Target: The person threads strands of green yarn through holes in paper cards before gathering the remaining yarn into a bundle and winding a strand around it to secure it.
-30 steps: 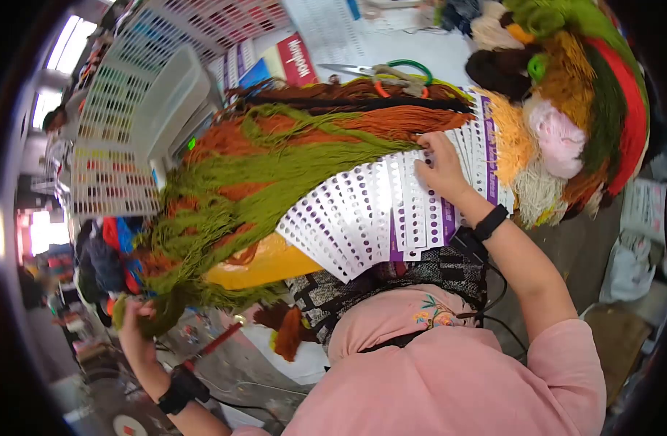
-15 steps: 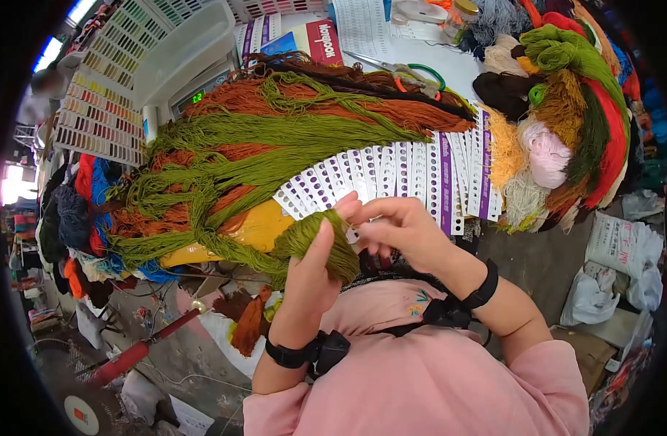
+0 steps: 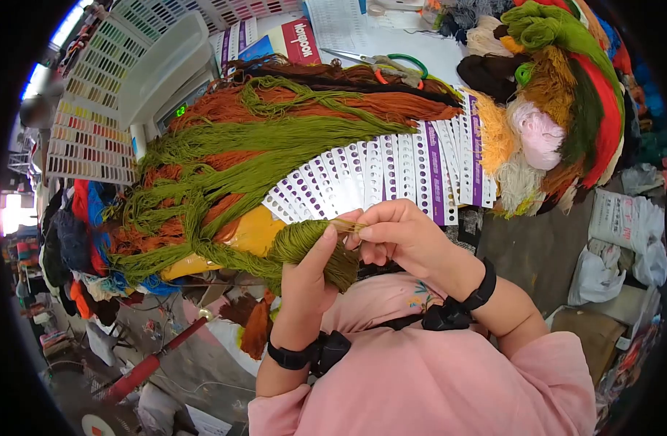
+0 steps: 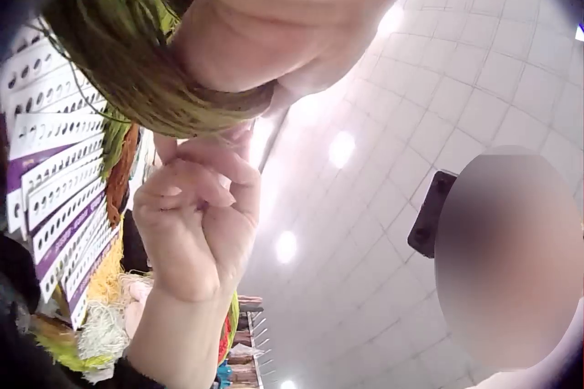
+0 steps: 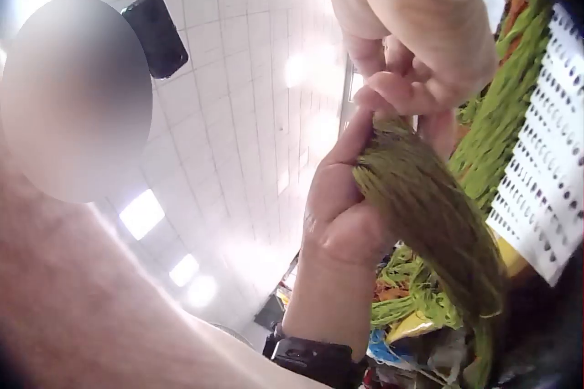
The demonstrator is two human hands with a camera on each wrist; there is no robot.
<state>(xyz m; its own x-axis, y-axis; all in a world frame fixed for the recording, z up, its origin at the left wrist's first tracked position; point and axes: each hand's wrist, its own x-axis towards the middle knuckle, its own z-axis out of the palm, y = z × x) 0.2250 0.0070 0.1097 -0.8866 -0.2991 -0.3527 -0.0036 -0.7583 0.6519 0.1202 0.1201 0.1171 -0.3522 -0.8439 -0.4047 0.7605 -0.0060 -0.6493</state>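
In the head view my left hand (image 3: 304, 280) grips a bundled end of an olive-green yarn skein (image 3: 301, 243) before my torso, its thumb laid along the bundle. Close against it, my right hand (image 3: 406, 236) pinches a few thin strands (image 3: 344, 224) drawn from the bundle between thumb and forefinger. The right wrist view shows the yarn (image 5: 429, 202) wrapped over the left palm, with both hands' fingertips meeting at its top. From the held bundle, the skein runs left to long green yarn (image 3: 268, 163) spread over rust-orange yarn (image 3: 239, 102) on the table.
White cards with rows of holes (image 3: 362, 174) fan out beyond my hands. Scissors (image 3: 380, 62), a notebook (image 3: 301, 43) and a scale with a clear tray (image 3: 170, 73) stand farther back. Coloured skeins (image 3: 544, 131) pile up at the right. A fan (image 3: 94, 407) stands lower left.
My left hand has brought the green skein's end from the far lower left to my torso. My right hand has left the yarn over the cards, joined it, and now pinches strands.
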